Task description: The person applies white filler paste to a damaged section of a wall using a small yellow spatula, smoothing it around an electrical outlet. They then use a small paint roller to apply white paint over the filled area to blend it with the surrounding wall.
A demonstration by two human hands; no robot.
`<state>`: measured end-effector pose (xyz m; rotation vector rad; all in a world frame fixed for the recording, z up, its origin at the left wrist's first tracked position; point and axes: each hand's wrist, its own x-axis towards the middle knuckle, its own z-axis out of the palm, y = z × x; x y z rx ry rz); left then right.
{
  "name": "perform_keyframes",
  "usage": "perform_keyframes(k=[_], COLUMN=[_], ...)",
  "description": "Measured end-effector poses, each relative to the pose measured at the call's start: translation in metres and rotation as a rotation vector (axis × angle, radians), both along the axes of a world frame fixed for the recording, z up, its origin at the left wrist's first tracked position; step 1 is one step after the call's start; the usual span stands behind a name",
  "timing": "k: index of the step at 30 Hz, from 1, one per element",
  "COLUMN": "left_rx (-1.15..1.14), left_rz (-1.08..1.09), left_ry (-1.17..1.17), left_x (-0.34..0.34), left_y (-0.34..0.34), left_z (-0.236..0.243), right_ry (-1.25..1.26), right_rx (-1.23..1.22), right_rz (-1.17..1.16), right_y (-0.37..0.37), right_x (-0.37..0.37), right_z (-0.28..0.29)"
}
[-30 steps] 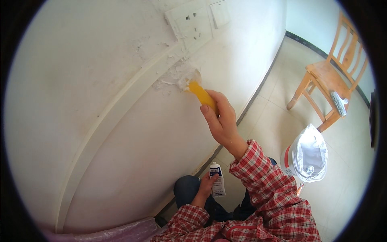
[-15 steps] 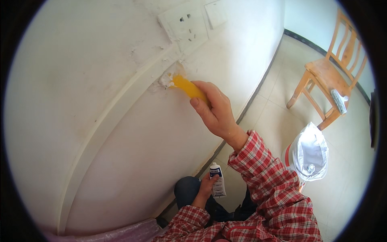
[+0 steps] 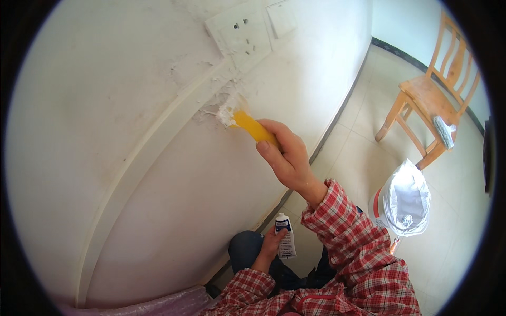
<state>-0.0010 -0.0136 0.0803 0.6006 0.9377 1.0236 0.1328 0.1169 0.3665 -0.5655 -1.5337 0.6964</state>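
My right hand (image 3: pixel 287 156) is closed round the yellow handle of a scraper (image 3: pixel 253 128). White paste covers its working end, which is against or very near the wall (image 3: pixel 174 216), just under a socket plate (image 3: pixel 243 36). Around that end the wall has rough, smeared patches of white filler (image 3: pixel 211 109) beside a raised white cable trunking strip (image 3: pixel 153 138). Low by my knee, my left hand (image 3: pixel 270 246) grips a white tube (image 3: pixel 285 239) with a dark blue band, its cap end upward.
A white switch plate (image 3: pixel 282 18) sits beside the socket. To the right stand a bucket lined with a silvery bag (image 3: pixel 406 200) and a wooden chair (image 3: pixel 429 97) with a wide-bladed tool (image 3: pixel 444 131) on its seat. Purplish plastic sheeting (image 3: pixel 153 306) lies along the wall's near edge.
The right hand and scraper have moved slightly down and to the right along the wall, and more white paste shows at the scraper's end. My left hand has barely moved.
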Motion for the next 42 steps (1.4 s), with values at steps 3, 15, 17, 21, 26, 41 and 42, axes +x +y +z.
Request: perform_keyframes(k=[3, 15, 17, 21, 26, 41, 42], left_rx=[-0.001, -0.012, -0.012, -0.004, -0.009, 0.0, 0.0], left_rz=[-0.003, -0.005, 0.0, -0.016, -0.014, -0.007, -0.002], left_ry=[-0.007, -0.043, -0.041, -0.04, -0.028, -0.029, -0.035], left_x=[0.0, 0.0, 0.0, 0.0, 0.0, 0.0, 0.001], left_y=[-0.001, 0.0, -0.001, 0.0, 0.0, -0.001, -0.001], left_z=[-0.001, -0.003, -0.004, -0.003, 0.002, -0.005, -0.004], right_ry=[-0.029, -0.206, -0.219, -0.232, -0.218, -0.495, -0.508], right_rx=[0.064, 0.256, 0.236, 0.16, 0.14, 0.369, 0.377], right_rz=[-0.011, -0.121, -0.11, -0.11, -0.118, -0.184, -0.191], right_y=[0.005, 0.029, 0.028, 0.023, 0.016, 0.026, 0.023], right_x=[0.001, 0.016, 0.018, 0.023, 0.026, 0.052, 0.053], right_z=[0.003, 0.018, 0.019, 0.012, 0.004, 0.049, 0.052])
